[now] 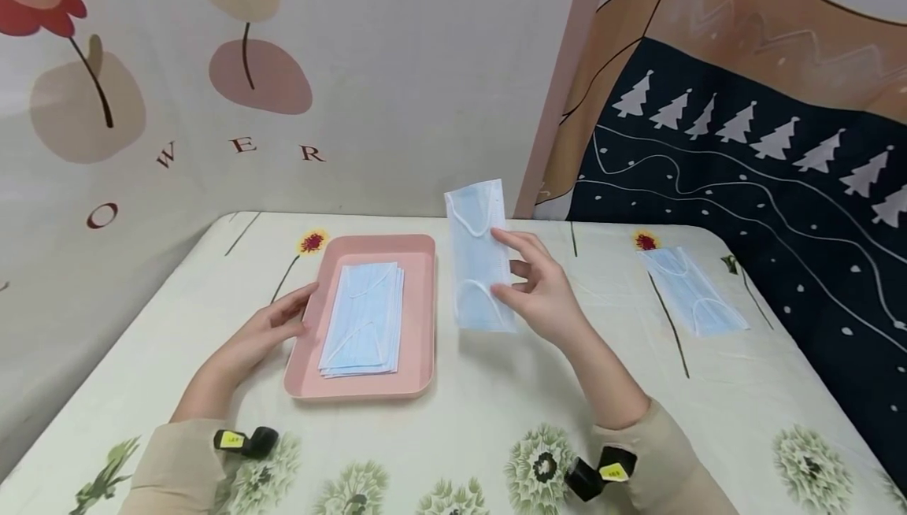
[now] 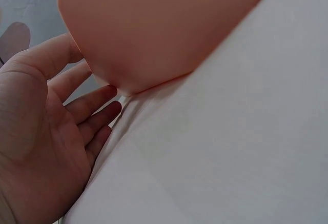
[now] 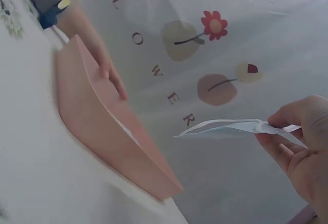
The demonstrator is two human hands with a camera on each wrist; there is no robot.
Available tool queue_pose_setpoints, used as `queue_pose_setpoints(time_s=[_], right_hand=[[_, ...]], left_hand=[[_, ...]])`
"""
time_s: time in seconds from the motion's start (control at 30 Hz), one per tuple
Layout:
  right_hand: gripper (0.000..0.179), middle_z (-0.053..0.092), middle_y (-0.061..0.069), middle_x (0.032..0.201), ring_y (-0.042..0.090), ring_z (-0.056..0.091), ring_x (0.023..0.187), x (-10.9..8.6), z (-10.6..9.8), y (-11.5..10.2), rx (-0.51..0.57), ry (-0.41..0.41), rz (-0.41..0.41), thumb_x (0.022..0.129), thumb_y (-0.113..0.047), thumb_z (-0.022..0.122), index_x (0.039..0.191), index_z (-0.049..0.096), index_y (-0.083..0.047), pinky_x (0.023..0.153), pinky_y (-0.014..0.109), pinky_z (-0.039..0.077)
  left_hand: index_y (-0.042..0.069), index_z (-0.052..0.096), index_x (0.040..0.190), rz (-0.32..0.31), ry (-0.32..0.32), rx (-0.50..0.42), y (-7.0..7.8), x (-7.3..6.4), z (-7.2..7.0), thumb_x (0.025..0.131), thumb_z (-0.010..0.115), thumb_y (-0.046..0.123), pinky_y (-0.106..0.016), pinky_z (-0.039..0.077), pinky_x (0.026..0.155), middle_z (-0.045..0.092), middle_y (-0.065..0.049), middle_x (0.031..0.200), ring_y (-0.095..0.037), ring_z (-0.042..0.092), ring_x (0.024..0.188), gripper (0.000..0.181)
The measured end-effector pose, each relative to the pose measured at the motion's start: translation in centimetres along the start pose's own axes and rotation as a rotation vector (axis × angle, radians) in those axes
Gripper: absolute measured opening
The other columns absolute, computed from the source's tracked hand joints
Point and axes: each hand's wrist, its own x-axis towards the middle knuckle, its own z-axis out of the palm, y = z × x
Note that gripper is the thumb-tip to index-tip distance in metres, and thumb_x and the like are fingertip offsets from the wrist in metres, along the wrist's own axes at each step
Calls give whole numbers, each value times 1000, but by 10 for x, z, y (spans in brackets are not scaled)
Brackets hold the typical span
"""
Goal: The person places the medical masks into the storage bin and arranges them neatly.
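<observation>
My right hand (image 1: pixel 542 290) pinches a pale blue face mask (image 1: pixel 473 263) by its right edge, between thumb and fingers. It holds the mask up above the table, to the right of a pink tray (image 1: pixel 418 385). White ear loops show on the mask, which appears nearly edge-on in the right wrist view. Inside the tray lies a stack of similar masks (image 1: pixel 361 318), slightly fanned. At the tray's left side is my left hand (image 1: pixel 258 342), its loosely extended fingers (image 2: pixel 92 103) touching the outer wall in the left wrist view.
A single mask (image 1: pixel 694 290) lies flat on the table's right side. The flower-patterned tablecloth (image 1: pixel 453 428) covers the table. Behind it hangs a light cloth (image 1: pixel 425 90) with printed flowers, and a dark tree-patterned cloth (image 1: pixel 744 168) is on the right.
</observation>
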Motion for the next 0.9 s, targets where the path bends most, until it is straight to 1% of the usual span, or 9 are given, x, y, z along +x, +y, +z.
queue_pose_setpoints(time_s=[0.13, 0.23, 0.33, 0.47, 0.73, 0.9], right_hand=[[72, 43, 6, 134, 29, 60, 108, 6, 18, 3, 71, -10, -22, 77, 26, 60, 141, 47, -6, 77, 35, 54], [72, 43, 8, 134, 30, 60, 108, 9, 32, 4, 127, -10, -12, 77, 27, 59, 140, 47, -5, 78, 36, 54], [72, 42, 11, 133, 33, 59, 108, 12, 45, 6, 179, -9, 8, 76, 28, 58, 140, 47, -2, 79, 37, 54], [72, 43, 11, 132, 33, 60, 107, 15, 61, 10, 220, -11, 54, 76, 28, 59, 140, 48, -4, 79, 37, 54], [72, 41, 10, 136, 32, 58, 112, 23, 91, 22, 303, -13, 107, 77, 27, 58, 140, 47, -5, 81, 36, 53], [71, 43, 9, 132, 31, 60, 109, 27, 112, 29, 309, -5, 150, 77, 27, 59, 139, 49, -7, 83, 33, 52]], left_hand=[[13, 25, 153, 0, 2, -5, 0, 0, 0, 96, 59, 20, -6, 27, 92, 21, -18, 155, -38, 15, 141, 67], [11, 25, 153, 13, 4, -13, 0, -1, 0, 96, 60, 20, -5, 27, 92, 21, -18, 155, -38, 15, 140, 67], [10, 26, 153, 34, 0, -16, -1, 0, -1, 96, 59, 18, -6, 27, 94, 21, -19, 155, -36, 16, 141, 66], [10, 25, 153, 46, -8, -14, -3, 0, -1, 97, 58, 18, -7, 27, 94, 20, -21, 154, -34, 17, 141, 65], [10, 25, 153, 36, -9, -37, -1, -1, -1, 97, 58, 18, -5, 27, 94, 20, -19, 155, -38, 13, 141, 66], [8, 24, 153, 36, -10, -38, -1, -1, 0, 97, 59, 18, -5, 27, 94, 19, -19, 155, -39, 13, 140, 66]])
